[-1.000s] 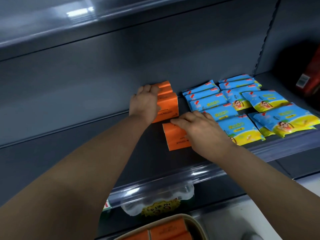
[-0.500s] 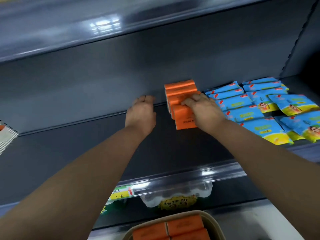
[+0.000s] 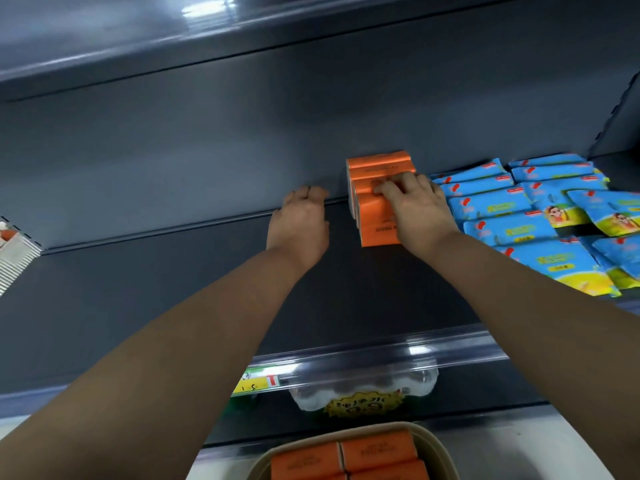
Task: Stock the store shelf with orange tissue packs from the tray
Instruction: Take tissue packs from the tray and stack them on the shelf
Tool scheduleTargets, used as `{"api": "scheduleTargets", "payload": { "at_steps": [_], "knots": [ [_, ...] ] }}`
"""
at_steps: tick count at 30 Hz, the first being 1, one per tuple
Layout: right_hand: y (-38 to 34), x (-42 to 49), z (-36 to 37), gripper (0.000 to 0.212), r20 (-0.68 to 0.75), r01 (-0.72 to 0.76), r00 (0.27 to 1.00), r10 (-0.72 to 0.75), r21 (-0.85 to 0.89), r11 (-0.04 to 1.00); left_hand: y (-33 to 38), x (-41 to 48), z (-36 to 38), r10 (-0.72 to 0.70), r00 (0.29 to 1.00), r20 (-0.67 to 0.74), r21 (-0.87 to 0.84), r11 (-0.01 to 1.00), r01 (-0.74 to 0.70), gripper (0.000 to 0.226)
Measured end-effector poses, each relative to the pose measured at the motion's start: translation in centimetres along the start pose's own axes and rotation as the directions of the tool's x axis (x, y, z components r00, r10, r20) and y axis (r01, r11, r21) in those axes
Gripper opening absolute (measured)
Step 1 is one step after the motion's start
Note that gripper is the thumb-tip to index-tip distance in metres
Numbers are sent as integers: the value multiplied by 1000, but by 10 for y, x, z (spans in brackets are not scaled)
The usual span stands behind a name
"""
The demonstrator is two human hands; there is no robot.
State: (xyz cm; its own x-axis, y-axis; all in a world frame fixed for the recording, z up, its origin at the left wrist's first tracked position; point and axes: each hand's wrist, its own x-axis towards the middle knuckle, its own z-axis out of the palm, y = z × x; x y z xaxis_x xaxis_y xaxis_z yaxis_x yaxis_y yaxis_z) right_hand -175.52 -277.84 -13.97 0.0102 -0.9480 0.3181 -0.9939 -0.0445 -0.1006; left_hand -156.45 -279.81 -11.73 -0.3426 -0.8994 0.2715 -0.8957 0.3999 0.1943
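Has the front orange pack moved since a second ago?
Yes. The front orange pack went back toward the shelf's rear wall, joining the orange row beside the blue packs.

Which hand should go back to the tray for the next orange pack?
Left. The left hand is empty and apart from the orange packs on the shelf, while the right hand rests on them. More packs wait in the tray below, between both arms.
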Motion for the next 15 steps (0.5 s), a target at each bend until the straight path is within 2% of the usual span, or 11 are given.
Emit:
{"api": "scheduleTargets", "payload": {
  "at_steps": [5,11,15],
  "knots": [
    [3,-5,-5,73,22,12,1000,-12,5,1000,3,-10,-14,12,1000,-9,4,1000,-12,47],
    [-4,-34,-27,67,-42,27,999,-26,15,1000,9,-39,-40,29,1000,-3,44,999,-29,46],
    [-18,-81,-43,61,-54,43,998,-40,43,998,15,-89,-55,34,999,22,25,999,-34,48]
  ]
}}
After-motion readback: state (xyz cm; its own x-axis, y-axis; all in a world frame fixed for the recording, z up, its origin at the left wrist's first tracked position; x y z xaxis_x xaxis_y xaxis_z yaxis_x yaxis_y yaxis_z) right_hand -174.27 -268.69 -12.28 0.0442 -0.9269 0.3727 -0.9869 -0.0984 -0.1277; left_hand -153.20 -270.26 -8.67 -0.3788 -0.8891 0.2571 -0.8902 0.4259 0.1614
